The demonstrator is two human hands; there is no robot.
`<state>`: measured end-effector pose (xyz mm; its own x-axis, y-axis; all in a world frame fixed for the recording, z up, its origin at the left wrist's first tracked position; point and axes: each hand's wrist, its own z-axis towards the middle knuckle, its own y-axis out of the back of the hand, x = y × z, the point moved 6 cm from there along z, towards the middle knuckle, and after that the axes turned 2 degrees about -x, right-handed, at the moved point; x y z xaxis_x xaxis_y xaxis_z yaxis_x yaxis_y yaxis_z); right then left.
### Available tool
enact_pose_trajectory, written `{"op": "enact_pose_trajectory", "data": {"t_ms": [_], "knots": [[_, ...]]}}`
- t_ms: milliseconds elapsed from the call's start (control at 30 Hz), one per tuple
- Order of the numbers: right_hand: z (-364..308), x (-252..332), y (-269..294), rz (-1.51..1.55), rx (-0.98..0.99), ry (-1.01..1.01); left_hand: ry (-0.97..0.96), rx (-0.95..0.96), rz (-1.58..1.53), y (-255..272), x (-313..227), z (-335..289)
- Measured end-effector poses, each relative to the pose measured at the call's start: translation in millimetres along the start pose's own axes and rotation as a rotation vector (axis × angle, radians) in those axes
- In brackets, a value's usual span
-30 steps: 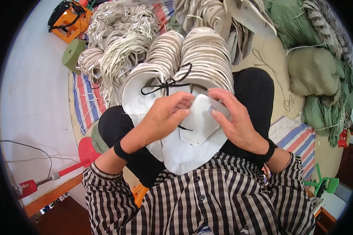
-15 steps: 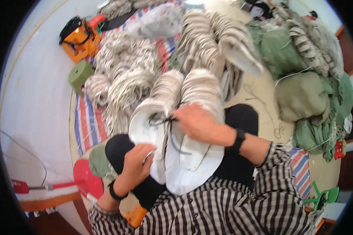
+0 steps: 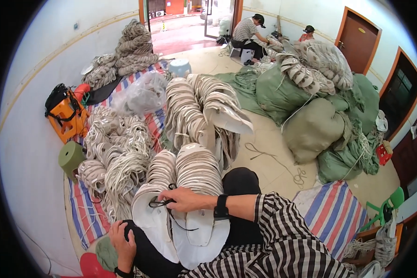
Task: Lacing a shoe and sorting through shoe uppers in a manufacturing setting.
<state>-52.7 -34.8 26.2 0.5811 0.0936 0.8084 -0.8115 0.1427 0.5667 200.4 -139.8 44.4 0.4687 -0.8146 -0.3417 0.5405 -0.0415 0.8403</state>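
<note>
Two side-by-side rows of nested beige and white shoe uppers, the left row (image 3: pixel 161 170) and the right row (image 3: pixel 198 167), lean against my lap with their white insides toward me. My right hand (image 3: pixel 184 200) is closed on a thin black cord (image 3: pixel 184 228) between the two rows; loops of it stick out left of my fingers and a loose end hangs over the white linings. Away from the uppers, my left hand (image 3: pixel 124 245) rests by my left knee with its fingers apart and nothing in them.
Bundled uppers with laces (image 3: pixel 129 171) lie left on a striped sheet (image 3: pixel 85 217). More stacked uppers (image 3: pixel 187 111) stand ahead. Green sacks (image 3: pixel 312 132) pile up on the right. A green stool (image 3: pixel 71 160) stands left. Two people (image 3: pixel 246 31) are at the back.
My view has lifted, bringing in the doorway and people. My left hand has moved off the uppers to my knee. My right hand stays at the black cord.
</note>
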Motion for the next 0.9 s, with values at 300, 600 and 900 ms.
{"op": "enact_pose_trajectory", "data": {"t_ms": [300, 600, 900], "knots": [[-11.5, 27.6, -2.1, -0.010, -0.155, -0.067, 0.011, -0.041, 0.021, -1.7, 5.6, -3.4], [-24.6, 53.8, 3.0, -0.066, -0.304, -0.015, 0.054, -0.053, -0.012, 1.3, 8.6, -10.9], [1.1, -1.4, -1.0, 0.148, -0.264, -0.181, 0.173, -0.019, -0.011, 3.7, 16.6, -13.3]]}}
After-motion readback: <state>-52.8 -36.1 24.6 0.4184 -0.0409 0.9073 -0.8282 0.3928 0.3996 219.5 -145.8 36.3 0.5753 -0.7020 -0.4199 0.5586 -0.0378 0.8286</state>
